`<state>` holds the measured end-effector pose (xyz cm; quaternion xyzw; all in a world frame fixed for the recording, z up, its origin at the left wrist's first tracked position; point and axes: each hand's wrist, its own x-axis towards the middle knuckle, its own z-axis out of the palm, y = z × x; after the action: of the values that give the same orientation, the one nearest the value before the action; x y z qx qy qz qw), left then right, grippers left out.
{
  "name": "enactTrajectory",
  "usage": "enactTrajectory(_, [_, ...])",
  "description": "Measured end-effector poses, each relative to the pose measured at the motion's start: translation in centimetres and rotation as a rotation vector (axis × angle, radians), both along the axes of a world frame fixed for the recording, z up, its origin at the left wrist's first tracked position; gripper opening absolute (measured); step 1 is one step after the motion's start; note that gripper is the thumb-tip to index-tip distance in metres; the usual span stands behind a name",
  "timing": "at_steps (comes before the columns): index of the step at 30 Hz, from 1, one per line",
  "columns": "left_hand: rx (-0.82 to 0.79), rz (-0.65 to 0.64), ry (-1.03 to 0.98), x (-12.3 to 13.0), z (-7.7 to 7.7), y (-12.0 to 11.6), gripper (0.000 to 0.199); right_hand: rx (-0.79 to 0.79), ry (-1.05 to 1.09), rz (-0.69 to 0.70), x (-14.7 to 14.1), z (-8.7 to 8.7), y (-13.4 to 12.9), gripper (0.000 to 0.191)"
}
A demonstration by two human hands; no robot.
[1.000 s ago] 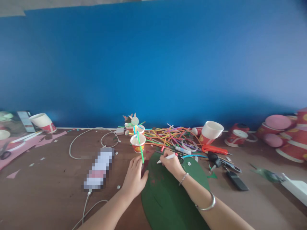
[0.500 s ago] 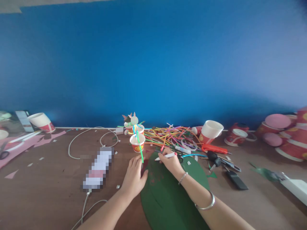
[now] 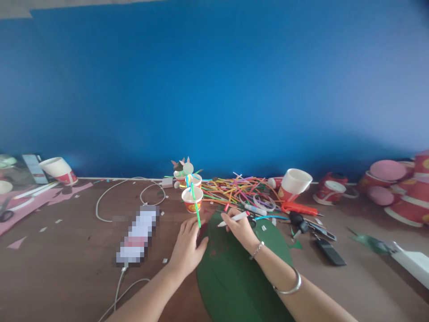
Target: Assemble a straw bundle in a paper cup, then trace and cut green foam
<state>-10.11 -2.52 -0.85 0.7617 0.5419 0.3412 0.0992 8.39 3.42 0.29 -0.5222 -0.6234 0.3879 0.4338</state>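
A white marker (image 3: pixel 238 217) with a red end is pinched in my right hand (image 3: pixel 239 227), its tip over the upper part of a green oval sheet (image 3: pixel 234 277). My left hand (image 3: pixel 189 246) rests with thumb and fingers apart at the sheet's left edge, holding nothing. Just beyond its fingers, a red and white paper cup (image 3: pixel 192 199) carries a figure with a round white eared head (image 3: pixel 188 168) and a green strip (image 3: pixel 197 212) that hangs down to my left fingers. Near my right hand lies a small red cap (image 3: pixel 227 207).
A phone (image 3: pixel 138 235) with a cable lies on the left. Colourful sticks (image 3: pixel 231 190) are heaped behind the sheet. On the right are a tilted cup (image 3: pixel 295 184), a red tool (image 3: pixel 300 208), keys (image 3: pixel 300 222) and a black case (image 3: pixel 330 251).
My right hand and the marker have shifted very slightly to the right and down. My left thumb has moved slightly to the right.
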Motion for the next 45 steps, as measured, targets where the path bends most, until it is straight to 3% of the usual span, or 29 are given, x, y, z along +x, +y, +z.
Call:
enactTrajectory(12, [-0.019, 0.002, 0.004, -0.03, 0.15, -0.04, 0.039, -0.046, -0.128, 0.040, -0.22, 0.54, -0.38, 0.021])
enactTrajectory(45, [-0.006, 0.006, 0.009, 0.01, 0.20, 0.02, 0.038, -0.049, -0.130, 0.046, -0.31, 0.21, -0.42, 0.019])
